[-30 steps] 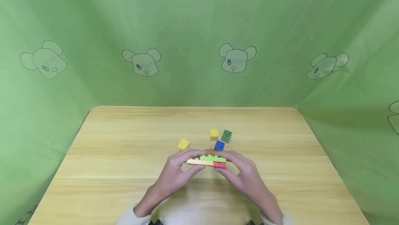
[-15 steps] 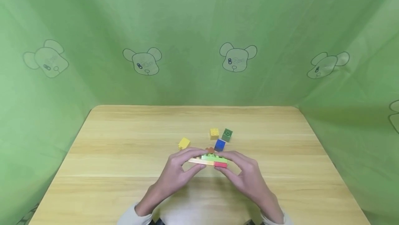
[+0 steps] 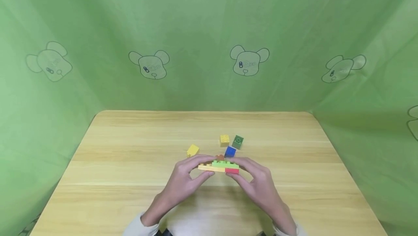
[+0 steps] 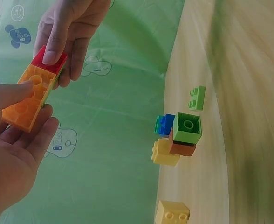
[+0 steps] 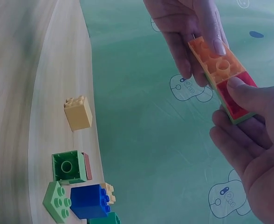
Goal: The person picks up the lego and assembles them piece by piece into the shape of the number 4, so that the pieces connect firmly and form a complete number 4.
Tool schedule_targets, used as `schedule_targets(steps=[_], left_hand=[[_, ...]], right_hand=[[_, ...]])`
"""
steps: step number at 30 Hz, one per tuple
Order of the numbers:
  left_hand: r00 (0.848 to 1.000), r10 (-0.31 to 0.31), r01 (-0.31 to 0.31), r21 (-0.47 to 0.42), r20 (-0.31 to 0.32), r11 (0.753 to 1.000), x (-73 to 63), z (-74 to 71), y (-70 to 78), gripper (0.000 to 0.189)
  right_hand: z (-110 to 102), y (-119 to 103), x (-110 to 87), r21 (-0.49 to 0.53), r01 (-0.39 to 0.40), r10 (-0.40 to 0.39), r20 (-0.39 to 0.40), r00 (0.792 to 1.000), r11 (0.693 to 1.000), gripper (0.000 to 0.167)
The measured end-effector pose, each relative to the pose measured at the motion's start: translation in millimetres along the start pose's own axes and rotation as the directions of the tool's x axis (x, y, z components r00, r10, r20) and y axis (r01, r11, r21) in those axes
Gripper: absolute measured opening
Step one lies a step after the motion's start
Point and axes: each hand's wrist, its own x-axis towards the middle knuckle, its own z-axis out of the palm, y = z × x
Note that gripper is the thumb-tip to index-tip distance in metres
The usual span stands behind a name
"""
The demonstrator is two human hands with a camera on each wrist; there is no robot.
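Above the table, both hands hold a joined piece made of an orange toy brick [image 3: 212, 168], a red brick [image 3: 232, 170] and a light green brick [image 3: 226, 164] on top of both. My left hand [image 3: 183, 178] pinches the orange end, thumb on the hollow underside and fingers at the studded side. At the red end, my right hand [image 3: 258, 179] grips in the same way. In the left wrist view, the orange brick [image 4: 29, 100] shows its underside tubes. The right wrist view shows the red brick [image 5: 235, 95] under the right thumb, flush against the orange one.
Loose bricks lie beyond the hands: a yellow brick [image 3: 193, 150], another yellow brick [image 3: 224, 141], a dark green brick [image 3: 237, 142], a blue brick [image 3: 230, 152] and a brown brick [image 3: 220, 157]. A light green brick [image 4: 196, 98] shows in the left wrist view. A green curtain [image 3: 209, 47] surrounds the wooden table [image 3: 130, 138].
The joined bricks have shifted very slightly up and right in the head view. Both hands keep their grip, and the loose bricks stay in place.
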Motion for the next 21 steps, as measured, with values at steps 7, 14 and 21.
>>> schedule_targets(steps=[7,14,21], left_hand=[[1.000,-0.012,0.012,-0.012,-0.015,1.000,3.3,-1.8,-0.7,0.034],[0.992,-0.115,0.115,0.003,-0.048,0.993,-0.3,-0.1,-2.6,0.032],[0.978,-0.197,0.197,-0.006,-0.073,0.980,-4.7,-0.6,-3.3,0.031]], right_hand=[[-1.8,1.2,1.9,-0.013,-0.012,0.012,-0.011,1.000,1.000,0.033],[-6.9,3.0,-1.9,0.014,-0.050,0.050,-0.059,0.997,0.999,0.048],[-11.0,5.5,-2.3,0.007,-0.042,0.043,-0.088,0.995,0.999,0.047]])
